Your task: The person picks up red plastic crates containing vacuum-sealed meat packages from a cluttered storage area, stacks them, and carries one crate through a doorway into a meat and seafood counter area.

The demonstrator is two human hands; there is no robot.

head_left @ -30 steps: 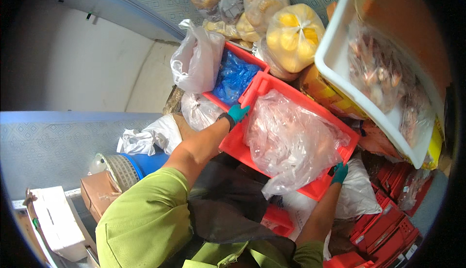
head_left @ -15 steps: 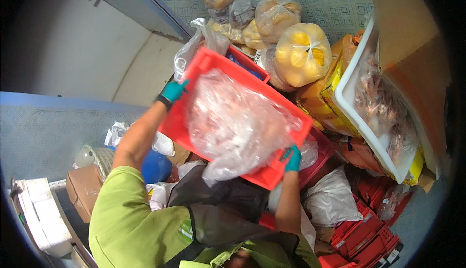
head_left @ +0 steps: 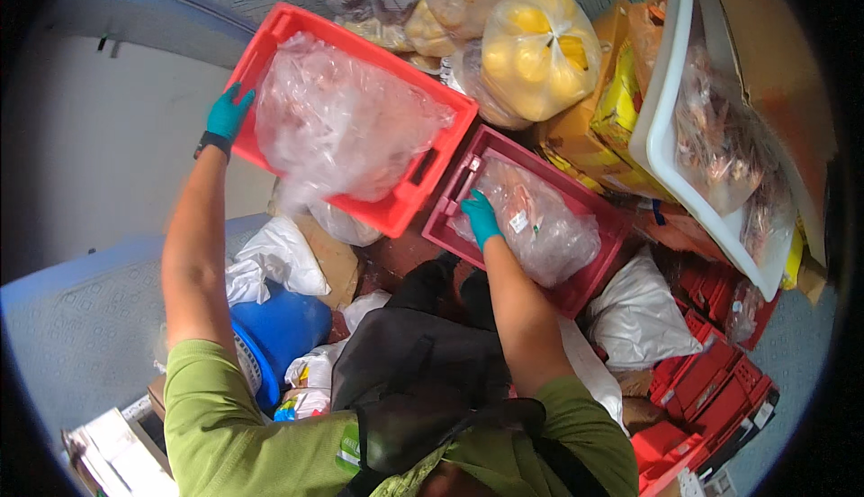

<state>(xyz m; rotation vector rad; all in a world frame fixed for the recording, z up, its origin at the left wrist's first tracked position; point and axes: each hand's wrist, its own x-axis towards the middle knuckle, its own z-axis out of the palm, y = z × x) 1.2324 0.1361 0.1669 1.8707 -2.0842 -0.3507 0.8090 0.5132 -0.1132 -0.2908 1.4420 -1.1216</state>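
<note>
— Two crates sit in front of you. Where is each hand?

— Your left hand grips the far-left rim of the red crate, which is tilted and holds a clear bag. Your right hand rests with spread fingers on the plastic bag in the darker red crate just beside it.

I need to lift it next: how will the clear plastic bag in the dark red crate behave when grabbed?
The clear plastic bag looks floppy; its film is wrinkled and slumped, so it will likely sag. The film looks glossy, so it may slip under the gloved right hand. It fills much of the dark red crate, so probably fairly heavy.
</note>
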